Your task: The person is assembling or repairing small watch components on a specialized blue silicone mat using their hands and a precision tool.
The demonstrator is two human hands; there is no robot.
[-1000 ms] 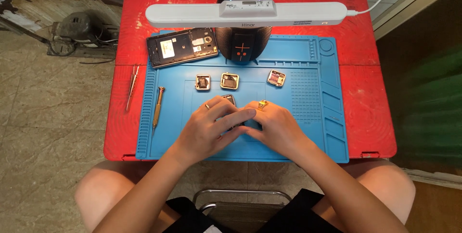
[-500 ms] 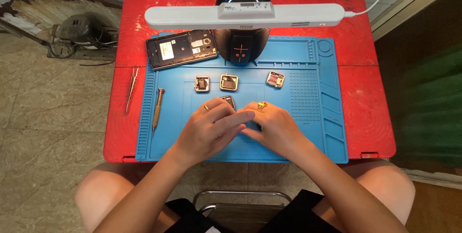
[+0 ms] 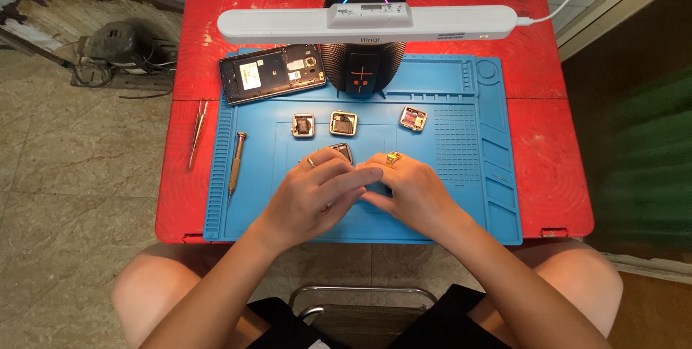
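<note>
Four small square cases (image 3: 343,123) — one screwdriver (image 3: 235,163), one tweezers (image 3: 195,133), one phone (image 3: 271,73).

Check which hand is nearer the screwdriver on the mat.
Left. The left hand sits just right of the screwdriver; the right hand lies farther right, beyond the left.

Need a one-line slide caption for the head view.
Left hand and right hand meet over a blue mat, three small square casings beyond.

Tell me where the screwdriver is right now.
In the head view, the screwdriver lies on the blue mat's left edge, between the tweezers and the left hand.
</note>
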